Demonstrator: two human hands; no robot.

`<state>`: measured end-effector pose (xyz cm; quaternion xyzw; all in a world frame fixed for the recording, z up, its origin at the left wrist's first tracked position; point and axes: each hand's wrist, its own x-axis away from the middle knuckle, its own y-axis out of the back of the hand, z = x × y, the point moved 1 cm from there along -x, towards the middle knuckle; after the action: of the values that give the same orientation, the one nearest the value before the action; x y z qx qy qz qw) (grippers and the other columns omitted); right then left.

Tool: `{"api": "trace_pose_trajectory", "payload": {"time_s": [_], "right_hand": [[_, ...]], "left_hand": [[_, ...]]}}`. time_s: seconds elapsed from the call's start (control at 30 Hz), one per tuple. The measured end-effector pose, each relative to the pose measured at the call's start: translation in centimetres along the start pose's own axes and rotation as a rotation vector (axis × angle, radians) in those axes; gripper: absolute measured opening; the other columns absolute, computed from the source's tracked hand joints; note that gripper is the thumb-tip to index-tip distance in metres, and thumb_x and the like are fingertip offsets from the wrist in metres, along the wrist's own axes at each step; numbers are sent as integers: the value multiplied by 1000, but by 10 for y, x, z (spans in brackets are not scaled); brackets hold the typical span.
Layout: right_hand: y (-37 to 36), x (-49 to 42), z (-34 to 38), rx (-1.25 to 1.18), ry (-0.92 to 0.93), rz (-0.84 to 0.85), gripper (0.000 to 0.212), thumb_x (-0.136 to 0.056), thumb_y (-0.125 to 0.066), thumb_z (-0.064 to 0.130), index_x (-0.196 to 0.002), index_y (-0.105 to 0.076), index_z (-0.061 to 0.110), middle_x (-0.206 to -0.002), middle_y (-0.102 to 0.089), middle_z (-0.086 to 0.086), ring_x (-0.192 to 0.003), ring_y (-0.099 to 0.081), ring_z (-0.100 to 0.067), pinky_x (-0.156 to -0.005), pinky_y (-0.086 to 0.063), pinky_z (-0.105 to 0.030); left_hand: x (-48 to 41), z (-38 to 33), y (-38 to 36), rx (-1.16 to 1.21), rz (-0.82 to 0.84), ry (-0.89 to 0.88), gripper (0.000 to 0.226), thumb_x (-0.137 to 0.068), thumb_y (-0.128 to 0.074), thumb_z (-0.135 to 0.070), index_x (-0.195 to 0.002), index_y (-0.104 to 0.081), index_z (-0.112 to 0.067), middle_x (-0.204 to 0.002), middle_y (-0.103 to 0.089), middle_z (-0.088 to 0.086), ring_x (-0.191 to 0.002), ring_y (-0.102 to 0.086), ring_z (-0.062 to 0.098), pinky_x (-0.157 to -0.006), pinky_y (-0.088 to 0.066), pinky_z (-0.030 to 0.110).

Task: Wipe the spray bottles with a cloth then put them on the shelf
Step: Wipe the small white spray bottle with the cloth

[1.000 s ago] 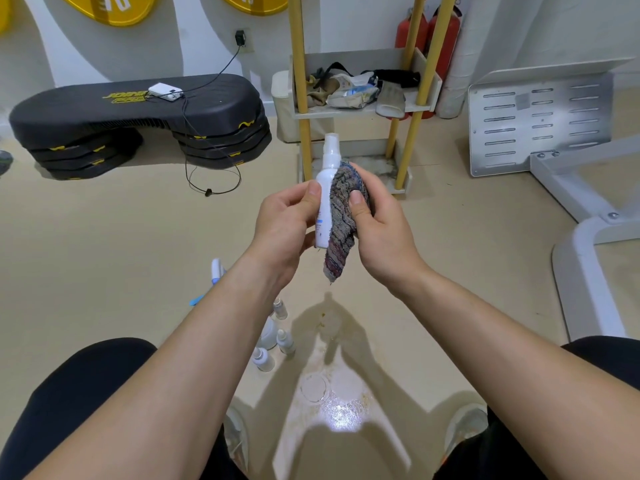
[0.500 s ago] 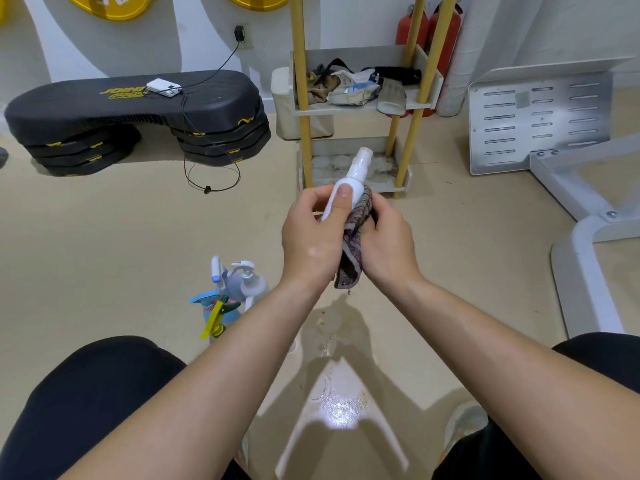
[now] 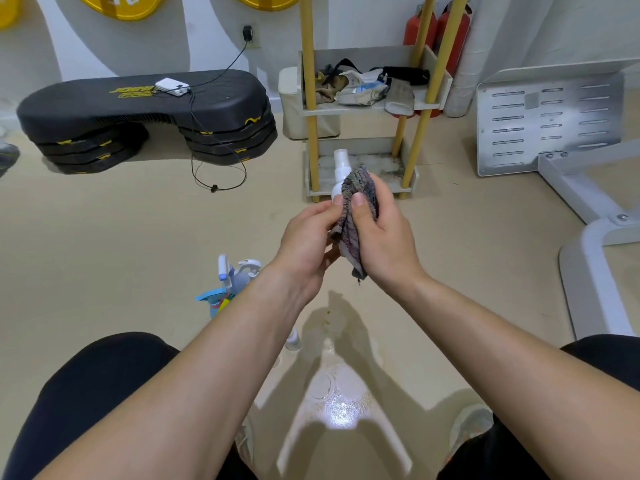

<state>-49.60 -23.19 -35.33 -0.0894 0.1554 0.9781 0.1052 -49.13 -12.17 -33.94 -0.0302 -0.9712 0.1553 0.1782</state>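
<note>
The left hand (image 3: 304, 244) has its grip closed round the base of a white spray bottle (image 3: 340, 171), held upright above the floor. The right hand (image 3: 384, 237) grips a striped cloth (image 3: 358, 202) against the bottle's side. The shelf (image 3: 367, 109) holds rags and a crumpled packet on its upper tier. More bottles (image 3: 235, 282) stand on the floor. The step platform (image 3: 138, 109) bears yellow lettering, partly legible: "JOIN".
</note>
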Motion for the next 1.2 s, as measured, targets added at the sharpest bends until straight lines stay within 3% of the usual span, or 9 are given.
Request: {"api": "trace_pose_trajectory", "payload": {"time_s": [0.17, 0.4, 0.63, 0.73, 0.83, 0.93, 1.03, 1.13, 1.2], "right_hand": [[5, -6, 1, -105, -55, -50, 32, -102, -38, 39, -122, -58, 22, -105, -70, 6, -101, -66, -16, -93, -52, -47], [4, -8, -3, -45, -43, -28, 21, -108, -36, 33, -109, -54, 24, -92, -65, 11, -88, -61, -10, -77, -46, -31], [-12, -4, -4, -42, 20, 41, 20, -108, -33, 36, -99, -49, 29, -85, -60, 15, -80, -57, -4, -75, -44, -28], [-15, -9, -3, -58, -8, 27, 25, -107, -38, 38, -85, -49, 34, -78, -58, 16, -74, -54, -2, -73, -43, -29], [-18, -13, -6, -88, -76, -19, 22, -105, -43, 39, -87, -54, 31, -82, -61, 14, -79, -58, -8, -72, -45, -28], [-16, -17, -13, -76, -219, -123, 13, -98, -50, 24, -96, -63, 23, -86, -65, 8, -81, -60, -14, -73, -46, -29], [-12, -15, -9, -133, -322, -44, 39, -88, -44, 4, -107, -70, 25, -90, -66, 9, -80, -62, -9, -74, -49, -22], [-15, -6, -4, -141, -327, 115, 35, -78, -43, 5, -72, -75, 18, -74, -71, 5, -77, -63, -22, -78, -52, -35], [-22, 4, -7, -90, -360, 201, 36, -83, -50, 31, -52, -60, 16, -56, -61, 3, -64, -55, -24, -74, -47, -40]], "left_hand": [[3, 0, -3, 34, 80, 30, 14, -103, -54, -28, -109, -64, -21, -76, -71, -8, -63, -66, 5, -57, -49, 21], [4, 7, -3, -59, 102, 23, 20, -103, -51, -33, -109, -66, -21, -76, -70, -7, -64, -65, 9, -61, -50, 26], [8, 2, 15, 39, 107, 93, 21, -99, -60, -36, -109, -72, -21, -90, -72, -2, -76, -67, 15, -82, -54, 35], [8, -3, 22, 51, 124, 90, 17, -100, -59, -31, -109, -70, -21, -93, -70, 0, -80, -66, 17, -78, -58, 35], [9, -8, 31, 61, 121, 54, 17, -101, -58, -33, -108, -68, -22, -101, -69, 1, -88, -67, 18, -80, -60, 38], [8, -12, 44, -3, 71, -25, 19, -101, -58, -37, -105, -65, -19, -97, -70, -2, -92, -68, 19, -87, -60, 40], [6, -4, 65, -193, -42, -82, 25, -101, -60, -32, -114, -61, -11, -104, -69, 4, -95, -69, 22, -78, -60, 33], [9, 18, 81, -371, -141, -64, 27, -100, -61, -26, -119, -60, -6, -100, -69, 6, -101, -69, 29, -90, -59, 42], [13, 33, 90, -497, -168, -52, 24, -100, -61, -28, -116, -60, -9, -92, -67, -1, -100, -68, 28, -95, -56, 44]]}}
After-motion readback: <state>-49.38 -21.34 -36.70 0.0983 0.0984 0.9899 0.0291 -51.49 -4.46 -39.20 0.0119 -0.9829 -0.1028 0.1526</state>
